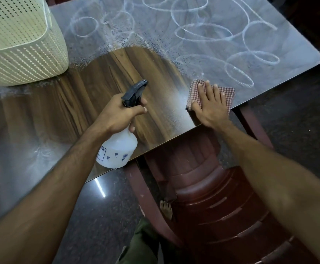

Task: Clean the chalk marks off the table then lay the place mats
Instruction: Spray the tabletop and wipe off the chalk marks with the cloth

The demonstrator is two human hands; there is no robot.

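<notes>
A person leans over a wood-grain surface (pixel 102 77), seen from a head-worn camera looking down. The landmark here is the checked cloth (pixel 225 94), red and white, lying flat near the surface's near edge.

The right hand (pixel 208 105) lies on top of the cloth, fingers straight and slightly spread, palm pressing it down. The left hand (pixel 121 113), well to the left of the cloth, is wrapped round the neck of a white spray bottle (pixel 119 149) with a black trigger head; fingers curl around it and the nozzle points away from the person, toward the far side.

The chalk marks (pixel 203 29), white loops and scribbles, lie beyond the cloth and to its far right, covering the far part of the surface under a pale haze. Left of the cloth is a wiped band of bare, glossy wood. So the remaining chalk lies forward of the right hand, which is the nearer hand; the next wipe likely pushes the cloth away from the person.

A cream perforated basket (pixel 18 46) stands far left of the cloth. A dark red plastic chair (pixel 212 197) sits below the cloth, under the surface's edge.

The bottle's label shows the letters "ER" and small printed flower shapes; the rest cannot be read. No place mats are visible.
</notes>
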